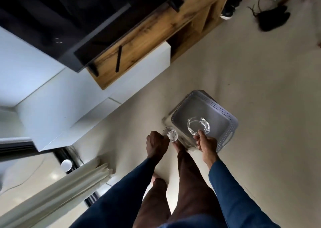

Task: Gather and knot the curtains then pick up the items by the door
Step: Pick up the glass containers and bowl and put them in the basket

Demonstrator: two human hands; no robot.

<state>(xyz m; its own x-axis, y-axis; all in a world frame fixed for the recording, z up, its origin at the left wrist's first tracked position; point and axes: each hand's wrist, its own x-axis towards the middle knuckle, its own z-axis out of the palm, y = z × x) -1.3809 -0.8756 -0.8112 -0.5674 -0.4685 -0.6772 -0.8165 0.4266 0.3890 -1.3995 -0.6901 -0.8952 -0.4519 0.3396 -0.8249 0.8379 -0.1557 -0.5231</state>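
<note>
My left hand (156, 144) grips a clear drinking glass (171, 135), held out sideways over the floor. My right hand (206, 143) holds a clear glass ashtray (198, 126) by its near rim, over a grey perforated plastic basket (224, 116) that stands on the floor in front of my feet. The gathered pale curtain (69, 186) hangs at the lower left beside the dark sliding-door track. Both sleeves are dark blue.
A white and wood TV cabinet (139, 61) with a dark screen (60, 19) runs along the left. A small white round object (66, 165) lies by the door track. A black bag (272, 19) and shoes (229, 7) lie on the floor far off.
</note>
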